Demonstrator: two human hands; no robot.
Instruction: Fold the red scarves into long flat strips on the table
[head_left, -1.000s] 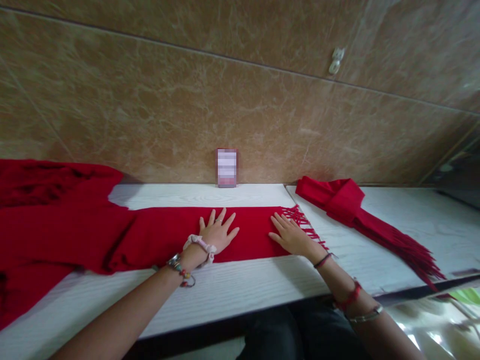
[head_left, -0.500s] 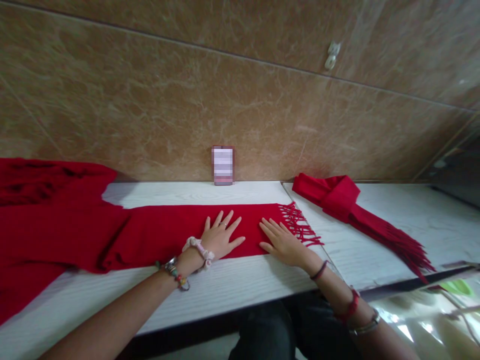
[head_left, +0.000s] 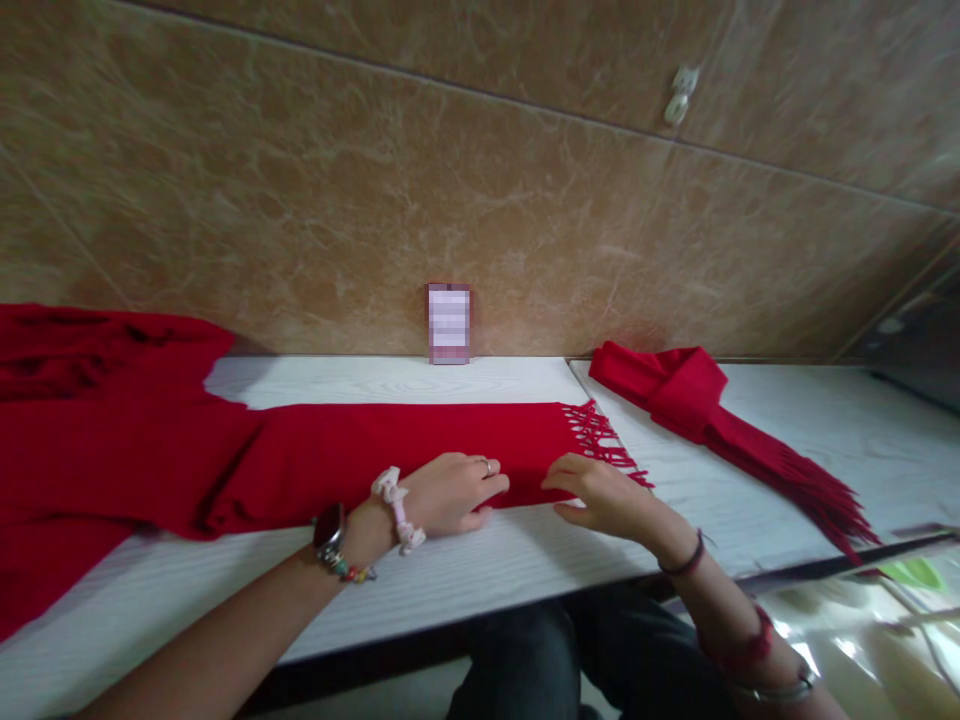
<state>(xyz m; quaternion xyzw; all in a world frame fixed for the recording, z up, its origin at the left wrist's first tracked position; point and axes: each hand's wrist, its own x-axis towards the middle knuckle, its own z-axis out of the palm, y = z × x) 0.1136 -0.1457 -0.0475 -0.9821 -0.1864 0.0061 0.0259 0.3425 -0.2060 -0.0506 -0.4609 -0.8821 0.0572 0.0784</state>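
Note:
A long red scarf (head_left: 420,425) lies flat along the white table, its knotted fringe (head_left: 596,435) pointing right and its left part bunched. My left hand (head_left: 454,490) is over the scarf's front edge, fingers bent, with a small gap between thumb and forefinger. Just left of the fringe, my right hand (head_left: 600,492) hovers at or near the same front edge, fingers curved and thumb apart. Neither hand visibly grips the cloth. I cannot tell whether the right fingertips touch it.
A second red scarf (head_left: 686,395), folded over itself, lies at the right across a table seam. Behind the scarves, a small card with a blurred face (head_left: 450,325) leans against the brown marbled wall (head_left: 337,200). A pile of red cloth (head_left: 90,400) covers the left side.
Both hands have drawn back from lying flat on the scarf toward its front edge, and their fingers have bent. The right hand has shifted rightward. The view has shifted slightly.

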